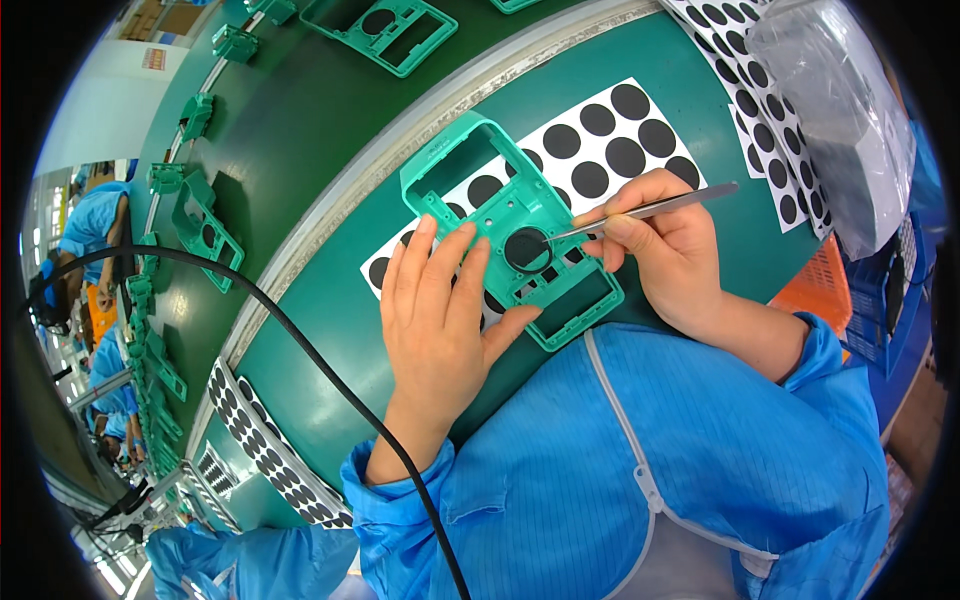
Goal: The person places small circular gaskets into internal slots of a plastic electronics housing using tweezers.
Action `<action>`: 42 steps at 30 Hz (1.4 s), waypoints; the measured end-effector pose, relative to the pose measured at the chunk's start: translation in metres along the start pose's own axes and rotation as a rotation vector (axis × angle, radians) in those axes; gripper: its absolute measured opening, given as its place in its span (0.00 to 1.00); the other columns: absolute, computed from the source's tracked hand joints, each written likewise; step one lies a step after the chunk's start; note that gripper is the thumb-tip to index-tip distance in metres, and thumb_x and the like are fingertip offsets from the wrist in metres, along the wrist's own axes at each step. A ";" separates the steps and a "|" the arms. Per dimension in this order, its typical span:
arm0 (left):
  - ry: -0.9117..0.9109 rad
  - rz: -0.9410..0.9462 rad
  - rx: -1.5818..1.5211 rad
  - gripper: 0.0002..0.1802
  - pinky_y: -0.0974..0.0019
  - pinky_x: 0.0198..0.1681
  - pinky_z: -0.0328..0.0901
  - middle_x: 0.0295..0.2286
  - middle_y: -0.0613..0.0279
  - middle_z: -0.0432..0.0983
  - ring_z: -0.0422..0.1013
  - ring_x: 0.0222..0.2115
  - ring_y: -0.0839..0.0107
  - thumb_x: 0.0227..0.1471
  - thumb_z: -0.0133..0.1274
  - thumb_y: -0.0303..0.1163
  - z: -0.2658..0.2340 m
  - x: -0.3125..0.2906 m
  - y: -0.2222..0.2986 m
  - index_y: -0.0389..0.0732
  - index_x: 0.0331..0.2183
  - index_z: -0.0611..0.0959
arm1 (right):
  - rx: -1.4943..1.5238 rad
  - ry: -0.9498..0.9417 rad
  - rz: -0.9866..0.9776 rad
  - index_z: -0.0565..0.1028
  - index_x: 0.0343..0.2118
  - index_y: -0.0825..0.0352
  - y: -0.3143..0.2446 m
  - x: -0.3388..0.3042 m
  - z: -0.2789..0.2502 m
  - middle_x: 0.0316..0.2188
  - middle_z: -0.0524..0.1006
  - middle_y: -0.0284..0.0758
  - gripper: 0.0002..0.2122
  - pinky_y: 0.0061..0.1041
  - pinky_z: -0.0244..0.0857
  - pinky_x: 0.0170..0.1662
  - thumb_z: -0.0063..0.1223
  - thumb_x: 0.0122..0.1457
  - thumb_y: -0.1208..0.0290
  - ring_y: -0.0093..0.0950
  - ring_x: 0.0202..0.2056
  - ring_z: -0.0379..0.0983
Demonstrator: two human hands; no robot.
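Observation:
A green plastic housing [470, 147] lies tilted on the bench, partly over a white sheet of round black stickers [590, 180]. My left hand [440, 300] rests with fingers spread on the housing's left side. In my right hand [660, 235] is a pair of metal tweezers [690, 199], gripped between thumb and fingers. Their tip meets a black disc [525, 248] in the housing's round recess. Whether the tips pinch the disc or only touch it I cannot tell.
Beyond a pale metal rail [400, 140], more green housings [385, 35] sit on a dark green belt. Sticker sheets [265, 445] lie to the left, others beside a clear plastic bag [835, 110] at right. A black cable [300, 345] crosses the view. Co-workers in blue [95, 220] sit leftward.

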State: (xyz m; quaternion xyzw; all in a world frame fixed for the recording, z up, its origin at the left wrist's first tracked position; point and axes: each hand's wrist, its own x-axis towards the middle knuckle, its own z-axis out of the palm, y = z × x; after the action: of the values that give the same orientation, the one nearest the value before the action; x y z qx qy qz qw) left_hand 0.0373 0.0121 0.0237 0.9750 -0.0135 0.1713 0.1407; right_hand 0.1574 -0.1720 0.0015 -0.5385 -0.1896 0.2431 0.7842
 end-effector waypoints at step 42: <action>-0.049 -0.020 0.134 0.27 0.50 0.51 0.57 0.43 0.59 0.66 0.59 0.53 0.53 0.36 0.62 0.38 0.005 -0.001 0.008 0.58 0.45 0.81 | -0.406 0.032 -0.133 0.74 0.34 0.71 -0.005 -0.004 0.015 0.27 0.75 0.33 0.03 0.14 0.64 0.22 0.54 0.57 0.80 0.17 0.20 0.72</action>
State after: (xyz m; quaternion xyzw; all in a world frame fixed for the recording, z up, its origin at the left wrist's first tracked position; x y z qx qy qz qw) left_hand 0.0375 0.0034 0.0210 0.9862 0.0043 0.1465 0.0767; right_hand 0.1461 -0.1644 0.0110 -0.6755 -0.2573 0.1390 0.6769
